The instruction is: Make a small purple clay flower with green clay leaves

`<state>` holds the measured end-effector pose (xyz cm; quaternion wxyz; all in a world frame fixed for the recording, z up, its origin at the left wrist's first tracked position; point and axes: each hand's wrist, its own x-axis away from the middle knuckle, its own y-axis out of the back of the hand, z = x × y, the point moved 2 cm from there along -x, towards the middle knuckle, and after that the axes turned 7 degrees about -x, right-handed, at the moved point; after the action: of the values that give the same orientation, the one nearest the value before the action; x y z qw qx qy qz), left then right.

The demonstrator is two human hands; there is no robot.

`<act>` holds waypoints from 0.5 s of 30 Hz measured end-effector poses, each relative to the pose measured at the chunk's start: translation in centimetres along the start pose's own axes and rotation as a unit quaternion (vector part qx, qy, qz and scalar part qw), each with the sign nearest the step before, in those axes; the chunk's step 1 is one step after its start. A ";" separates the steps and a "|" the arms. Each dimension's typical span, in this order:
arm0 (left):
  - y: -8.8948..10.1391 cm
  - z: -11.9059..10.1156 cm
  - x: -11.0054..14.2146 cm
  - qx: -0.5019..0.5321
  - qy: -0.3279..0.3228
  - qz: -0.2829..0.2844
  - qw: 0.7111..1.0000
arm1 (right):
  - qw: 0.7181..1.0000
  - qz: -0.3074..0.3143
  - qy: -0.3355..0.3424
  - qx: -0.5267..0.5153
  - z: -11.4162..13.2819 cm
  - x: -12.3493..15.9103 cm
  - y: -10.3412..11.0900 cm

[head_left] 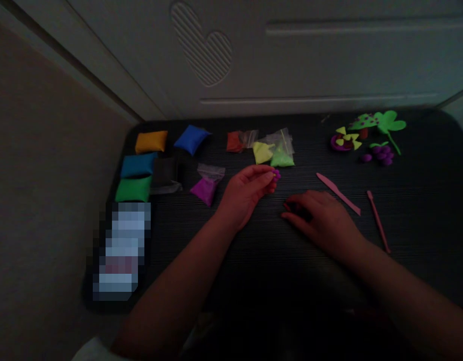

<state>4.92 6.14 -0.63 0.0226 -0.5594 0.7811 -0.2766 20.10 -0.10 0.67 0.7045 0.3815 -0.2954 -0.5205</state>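
Between the thumb and fingers of my left hand [250, 190] is a small purple clay flower [277, 175] with a yellow centre. My right hand [321, 215] rests low over the dark table, thumb and forefinger curved and apart. The space under its palm is too dark to make out. Just beyond the right hand lies a pink plastic clay knife [338, 193], and to its right a thin pink modelling stick [377, 220]. Past the left hand are small bags of yellow clay [263, 152] and light green clay [282, 157].
At the left sit packs of orange [151, 142], blue [191, 139], teal [138, 165], green [133, 189] and black clay [164, 172], above a blurred phone [122, 250]. Purple [204, 191] and red bags [235, 142] lie nearer the middle. Clay grapes [382, 155], a purple bowl [338, 144] and green leaves [390, 122] occupy the back right.
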 end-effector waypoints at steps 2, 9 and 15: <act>-0.1 0.0 0.0 0.007 0.001 0.003 1.000 | 1.000 -0.007 0.018 -0.007 -0.5 0.6 -0.1; 0.0 0.1 -0.2 0.031 -0.003 0.023 0.999 | 0.979 -0.016 0.107 0.172 -1.1 2.1 0.2; 0.0 0.1 -0.2 0.040 0.000 0.027 0.999 | 0.964 0.008 0.088 0.249 -0.5 2.2 0.0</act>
<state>5.08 6.29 -0.80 0.0520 -0.5368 0.7842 -0.3069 21.15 -2.13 0.41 0.6143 0.5872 -0.3552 -0.3893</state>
